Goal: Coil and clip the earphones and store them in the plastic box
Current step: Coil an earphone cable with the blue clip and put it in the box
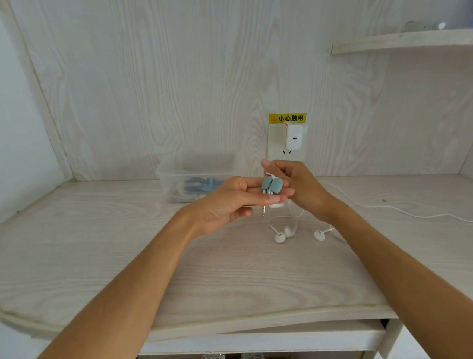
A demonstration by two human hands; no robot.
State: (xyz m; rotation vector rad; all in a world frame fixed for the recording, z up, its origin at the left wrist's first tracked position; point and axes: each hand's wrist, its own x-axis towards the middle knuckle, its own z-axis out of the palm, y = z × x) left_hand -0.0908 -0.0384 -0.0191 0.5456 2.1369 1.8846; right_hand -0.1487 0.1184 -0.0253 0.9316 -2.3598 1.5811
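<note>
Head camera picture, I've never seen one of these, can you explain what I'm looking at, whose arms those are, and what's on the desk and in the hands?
This is one picture from a camera worn on a person's head, looking forward and down, so the two arms are that person's own. There is no machine. The left hand holds a teal cable clip with white earphone cable wound in it; the metal plug hangs below. The right hand pinches the cable beside the clip. On the pale wooden desk lie three white earbuds and a loose white cable. Behind the hands stands a clear plastic box already holding bundled items. A white charger sits in the wall socket.
</note>
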